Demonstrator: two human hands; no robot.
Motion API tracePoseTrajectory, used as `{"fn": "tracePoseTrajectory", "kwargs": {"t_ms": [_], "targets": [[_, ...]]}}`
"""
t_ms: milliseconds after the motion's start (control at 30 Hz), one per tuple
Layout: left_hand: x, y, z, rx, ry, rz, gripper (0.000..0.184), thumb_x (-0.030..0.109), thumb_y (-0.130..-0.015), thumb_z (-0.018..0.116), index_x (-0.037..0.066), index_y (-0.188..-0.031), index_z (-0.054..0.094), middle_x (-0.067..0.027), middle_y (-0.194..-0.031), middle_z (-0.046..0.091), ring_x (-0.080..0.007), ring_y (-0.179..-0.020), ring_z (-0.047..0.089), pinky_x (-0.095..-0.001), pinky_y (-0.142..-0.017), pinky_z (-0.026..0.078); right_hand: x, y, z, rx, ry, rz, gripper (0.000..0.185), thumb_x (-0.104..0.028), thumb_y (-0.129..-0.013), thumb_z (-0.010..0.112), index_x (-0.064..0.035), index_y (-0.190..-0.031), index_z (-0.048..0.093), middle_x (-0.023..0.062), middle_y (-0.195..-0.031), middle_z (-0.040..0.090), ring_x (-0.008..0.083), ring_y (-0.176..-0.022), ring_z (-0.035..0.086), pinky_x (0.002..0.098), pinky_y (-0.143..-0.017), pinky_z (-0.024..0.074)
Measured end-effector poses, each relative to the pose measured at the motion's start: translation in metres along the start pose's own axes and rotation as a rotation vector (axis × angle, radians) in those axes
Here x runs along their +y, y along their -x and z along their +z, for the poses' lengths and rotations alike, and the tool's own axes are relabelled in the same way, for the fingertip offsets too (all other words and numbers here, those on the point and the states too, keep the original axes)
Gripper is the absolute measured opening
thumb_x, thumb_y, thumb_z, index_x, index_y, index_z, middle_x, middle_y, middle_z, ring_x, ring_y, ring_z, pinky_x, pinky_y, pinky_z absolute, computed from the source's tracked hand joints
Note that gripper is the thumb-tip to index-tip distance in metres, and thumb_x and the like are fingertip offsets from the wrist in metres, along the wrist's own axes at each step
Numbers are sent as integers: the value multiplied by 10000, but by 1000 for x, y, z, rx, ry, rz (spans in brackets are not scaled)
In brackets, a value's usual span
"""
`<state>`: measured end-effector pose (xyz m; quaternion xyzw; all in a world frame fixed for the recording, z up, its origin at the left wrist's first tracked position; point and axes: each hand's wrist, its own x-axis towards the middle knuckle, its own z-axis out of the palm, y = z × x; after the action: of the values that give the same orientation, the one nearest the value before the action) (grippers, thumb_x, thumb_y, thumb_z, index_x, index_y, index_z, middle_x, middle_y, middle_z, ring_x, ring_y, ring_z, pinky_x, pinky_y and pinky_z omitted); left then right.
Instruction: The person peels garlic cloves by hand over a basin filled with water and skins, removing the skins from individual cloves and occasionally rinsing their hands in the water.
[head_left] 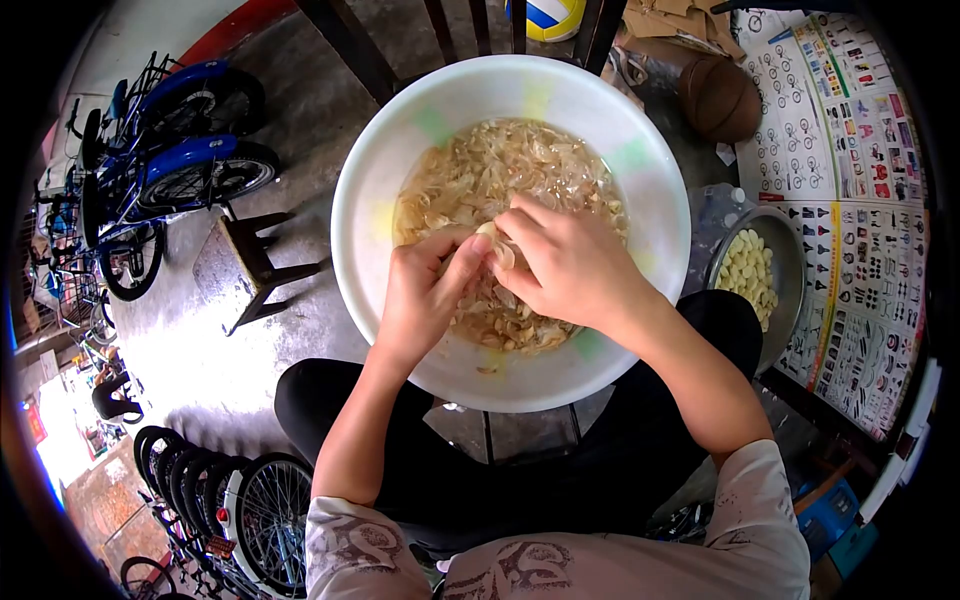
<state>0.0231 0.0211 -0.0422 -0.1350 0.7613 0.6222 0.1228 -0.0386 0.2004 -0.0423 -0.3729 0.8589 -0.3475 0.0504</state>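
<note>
Both my hands meet over a large white basin (pixel 362 290) that holds water with many papery garlic skins and unpeeled cloves (pixel 500 150) in it. Between my fingers is a garlic clove (pixel 489 232) with loose skin hanging from it. My left hand (pixel 428 285) pinches the clove from the left, thumb on top. From the other side my right hand (pixel 570 260) grips it, its fingers curled over the skin. A metal bowl (pixel 795 262) of peeled garlic cloves (pixel 748 278) stands to the right, beside my knee.
The basin rests on a dark wooden chair (pixel 440 30). A small stool (pixel 250 265) stands left, near blue bicycles (pixel 190 150). More bicycles (pixel 270 520) line the lower left. On the right are a basketball (pixel 720 95), a plastic bottle (pixel 712 205) and a printed poster (pixel 860 230).
</note>
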Motion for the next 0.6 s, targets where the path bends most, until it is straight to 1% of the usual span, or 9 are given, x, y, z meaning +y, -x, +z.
{"fn": "tracePoseTrajectory", "kwargs": {"t_ms": [67, 200, 333, 367, 400, 467, 500, 533, 600], "targets": [[-1, -1, -1, 11, -21, -9, 268, 208, -1001, 619, -34, -901, 675, 18, -636, 544, -58, -600, 465, -243, -545, 398, -5, -1, -2, -96, 117, 29, 240, -236, -854, 690, -9, -866, 614, 124, -831, 624, 317, -637, 667, 410, -559, 554], [-5, -1, -4, -20, -101, 22, 303, 231, -1000, 612, -32, -858, 662, 19, -622, 532, -61, -590, 446, -254, -534, 388, 2, -1, 0, -103, 95, 23, 195, -203, -838, 680, -20, -855, 613, 107, -820, 620, 312, -620, 661, 412, -574, 555], [-5, -2, -11, -125, -59, -34, 356, 292, -1007, 591, -25, -854, 642, 22, -624, 522, -61, -577, 440, -250, -525, 373, 13, -6, -4, -35, -124, 22, 118, -138, -819, 647, -26, -789, 622, 99, -748, 648, 304, -604, 653, 413, -577, 534], [2, -1, -11, -134, 68, -131, 355, 295, -1012, 557, -18, -863, 633, 21, -625, 515, -64, -565, 433, -246, -522, 367, 16, -7, -6, 9, -223, 35, 106, -116, -812, 639, -24, -763, 622, 98, -721, 656, 299, -602, 651, 410, -572, 519], [5, 0, -12, -142, 195, -227, 356, 298, -1017, 522, -11, -873, 624, 20, -627, 508, -68, -553, 426, -243, -520, 360, 17, -9, -9, 9, -222, 34, 106, -116, -812, 639, -24, -763, 622, 98, -721, 656, 299, -602, 651, 410, -572, 519], [4, -2, -15, -161, 254, -191, 349, 298, -1012, 489, -4, -897, 621, 14, -642, 507, -69, -550, 419, -238, -515, 347, 18, -13, -18, 15, -275, 139, 99, -84, -805, 639, -9, -742, 622, 113, -688, 665, 292, -588, 637, 390, -552, 483], [2, -3, -16, -182, 312, -155, 348, 299, -1006, 455, 3, -922, 619, 8, -657, 507, -70, -546, 412, -232, -510, 335, 22, -13, -18, -2, -322, 174, 106, -105, -821, 675, 0, -816, 666, 118, -693, 671, 265, -582, 628, 368, -557, 466], [0, -5, -18, -182, 312, -153, 348, 299, -1006, 455, 3, -922, 619, 8, -657, 507, -70, -546, 412, -232, -510, 335, 25, -14, -18, -1, -322, 173, 106, -105, -821, 675, 0, -816, 666, 118, -693, 671, 265, -582, 628, 368, -557, 466], [-6, -7, -19, -208, 448, -183, 335, 291, -981, 419, 18, -959, 611, -1, -677, 499, -74, -545, 376, -235, -496, 304, 34, -16, -17, -91, -587, 327, 151, -120, -853, 712, 9, -925, 683, 89, -697, 627, 161, -593, 577, 290, -580, 467]]}}
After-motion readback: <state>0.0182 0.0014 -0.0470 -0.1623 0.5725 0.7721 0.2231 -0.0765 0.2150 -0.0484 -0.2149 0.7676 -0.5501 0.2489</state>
